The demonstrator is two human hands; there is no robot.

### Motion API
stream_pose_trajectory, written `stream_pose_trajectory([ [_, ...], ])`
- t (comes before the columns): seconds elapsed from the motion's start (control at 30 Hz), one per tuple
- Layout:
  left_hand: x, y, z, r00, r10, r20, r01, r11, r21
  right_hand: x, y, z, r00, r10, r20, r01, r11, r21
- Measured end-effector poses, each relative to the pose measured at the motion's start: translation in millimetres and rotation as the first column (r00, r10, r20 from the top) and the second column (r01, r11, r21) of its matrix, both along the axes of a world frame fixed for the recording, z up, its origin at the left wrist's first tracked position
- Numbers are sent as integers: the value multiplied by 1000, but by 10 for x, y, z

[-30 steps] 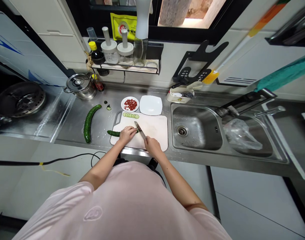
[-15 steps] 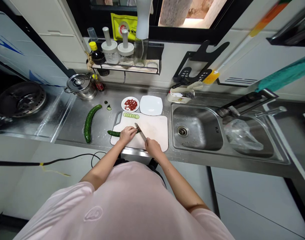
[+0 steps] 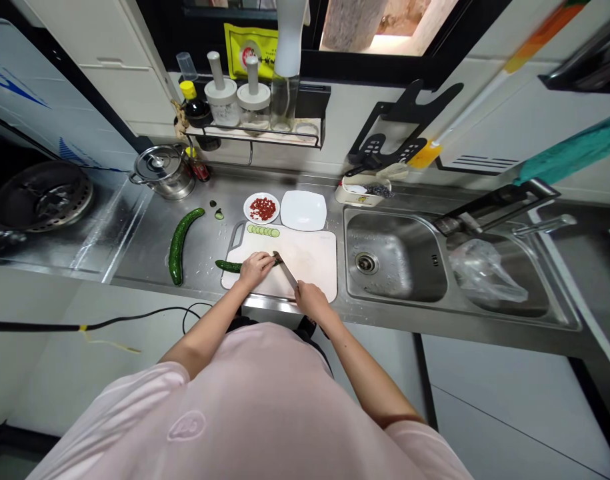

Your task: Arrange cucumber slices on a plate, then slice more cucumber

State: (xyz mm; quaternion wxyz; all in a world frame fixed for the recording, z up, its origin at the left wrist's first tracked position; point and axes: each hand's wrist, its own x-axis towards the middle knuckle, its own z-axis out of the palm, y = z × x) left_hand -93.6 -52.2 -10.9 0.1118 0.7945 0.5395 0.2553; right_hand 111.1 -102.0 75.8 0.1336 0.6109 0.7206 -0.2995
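My left hand is closed over a green cucumber lying on the white cutting board; its left end sticks out past my fingers. In my right hand is the handle of a knife, its blade slanting up and left to the cucumber's right end, close to my left fingertips. Whether the edge is in the flesh I cannot tell. A row of several cucumber slices lies along the board's top edge. A second, whole cucumber rests on the steel counter to the left.
Behind the board stand a plate of chopped red pieces and a white square plate. Cucumber end scraps lie near a lidded pot. To the right is a sink, with a plastic bag in the second basin.
My right hand and the knife have shifted slightly right and toward me, with the tip drawn back a little. My left hand stays on the cucumber.
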Motion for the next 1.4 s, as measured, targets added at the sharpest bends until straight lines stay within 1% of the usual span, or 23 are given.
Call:
stream_pose_trajectory([
  [0.3,7,11,0,1000,-2,4,2,1000,7,-20,27,13,1000,-3,-6,3,1000,-3],
  [0.5,9,5,4,1000,-6,9,6,1000,2,-56,46,15,1000,-1,-14,2,1000,28],
  [0.77,6,7,11,1000,-6,-17,6,1000,-9,-176,173,16,1000,-9,-15,10,1000,23],
  [0.9,6,8,23,1000,-5,-22,4,1000,-8,-219,211,-7,1000,-2,-23,3,999,42],
  [1.23,3,11,22,1000,-14,-9,13,1000,-12,-113,40,-11,1000,-11,-8,11,999,31],
  [1.4,3,18,17,1000,-14,-5,14,1000,-15,-144,85,38,1000,-7,-14,7,1000,5],
])
